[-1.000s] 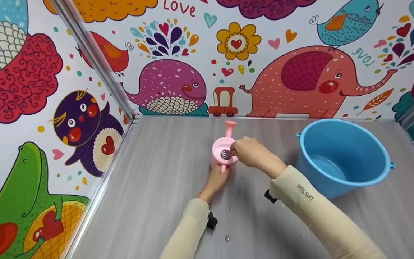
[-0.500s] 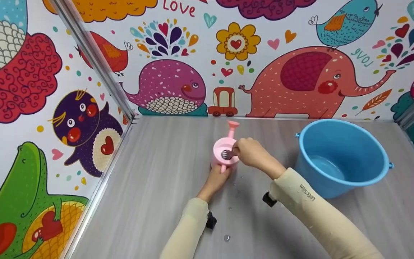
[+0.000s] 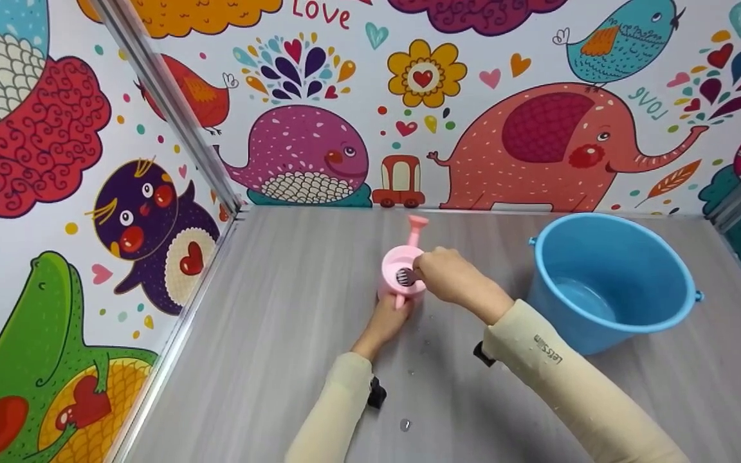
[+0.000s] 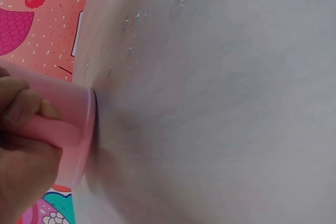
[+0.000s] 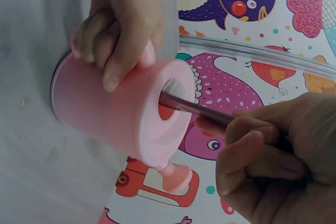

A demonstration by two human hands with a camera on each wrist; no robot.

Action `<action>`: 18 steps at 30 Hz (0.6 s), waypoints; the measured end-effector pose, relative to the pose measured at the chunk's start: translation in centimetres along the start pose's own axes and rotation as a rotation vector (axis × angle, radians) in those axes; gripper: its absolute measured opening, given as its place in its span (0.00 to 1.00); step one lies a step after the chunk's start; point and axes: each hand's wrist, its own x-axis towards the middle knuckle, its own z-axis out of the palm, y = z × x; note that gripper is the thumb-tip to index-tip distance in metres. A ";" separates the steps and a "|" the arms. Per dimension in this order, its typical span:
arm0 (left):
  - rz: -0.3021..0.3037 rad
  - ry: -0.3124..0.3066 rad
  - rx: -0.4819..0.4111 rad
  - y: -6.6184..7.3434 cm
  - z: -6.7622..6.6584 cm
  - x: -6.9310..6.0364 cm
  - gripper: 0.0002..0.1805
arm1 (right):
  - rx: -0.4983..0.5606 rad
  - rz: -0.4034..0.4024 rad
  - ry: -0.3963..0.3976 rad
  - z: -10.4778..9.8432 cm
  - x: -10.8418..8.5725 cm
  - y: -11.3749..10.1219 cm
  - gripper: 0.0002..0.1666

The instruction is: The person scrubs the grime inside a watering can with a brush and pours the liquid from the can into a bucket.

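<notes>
A pink toy watering can (image 3: 388, 281) stands upright on the grey tabletop, its spout toward the back wall. My left hand (image 3: 388, 321) grips the can's handle at the near side; in the left wrist view its fingers curl round the pink handle (image 4: 52, 130). My right hand (image 3: 453, 276) holds a brush with a dark brownish handle (image 5: 202, 109), its pale ridged head inside the can's opening. In the right wrist view, part of that head shows through the opening; the rest is hidden by the can.
To the right stands a large blue bucket (image 3: 608, 331). Water drops (image 3: 405, 424) lie on the grey tabletop (image 3: 280, 308) near the arms. Walls with printed cartoon animals (image 3: 306, 145) border the back and left.
The watering can has shifted very slightly to the right. My right hand and the brush make only small movements at the can's opening; the left hand keeps its grip.
</notes>
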 end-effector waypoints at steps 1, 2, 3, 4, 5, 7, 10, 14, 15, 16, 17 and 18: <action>0.005 0.001 -0.002 0.0 0.0 0.0 0.15 | -0.014 -0.001 0.000 0.0 0.0 -0.1 0.10; 0.005 0.002 -0.002 0.0 -0.1 -0.1 0.14 | -0.028 -0.004 0.002 0.1 0.1 -0.1 0.10; 0.003 0.004 0.001 0.0 -0.1 -0.1 0.13 | -0.044 -0.009 0.007 0.2 0.1 -0.2 0.10; 0.004 0.009 0.006 0.0 -0.1 -0.1 0.11 | -0.054 -0.010 0.011 0.2 0.2 -0.2 0.10; 0.006 0.014 0.014 0.0 -0.1 -0.1 0.10 | -0.064 -0.013 0.016 0.3 0.2 -0.3 0.11; -0.001 0.023 0.029 0.0 -0.2 -0.2 0.07 | -0.078 -0.017 0.027 0.4 0.4 -0.3 0.11; -0.010 0.031 0.033 0.0 -0.2 -0.2 0.04 | -0.094 -0.020 0.042 0.5 0.5 -0.3 0.11; -0.005 0.037 0.032 0.1 -0.1 -0.2 0.04 | -0.155 -0.041 0.072 0.4 0.4 -0.4 0.12; 0.004 0.038 0.035 0.1 0.0 -0.2 0.04 | -0.182 -0.051 0.083 0.4 0.3 -0.5 0.12; 0.014 0.041 0.044 0.1 0.0 -0.2 0.06 | -0.205 -0.060 0.093 0.4 0.2 -0.5 0.12; 0.022 0.042 0.046 0.1 0.1 -0.2 0.08 | -0.230 -0.071 0.102 0.3 0.2 -0.5 0.11; 0.031 0.043 0.035 0.3 0.1 -0.3 0.11 | -0.251 -0.081 0.108 0.4 0.1 -0.5 0.11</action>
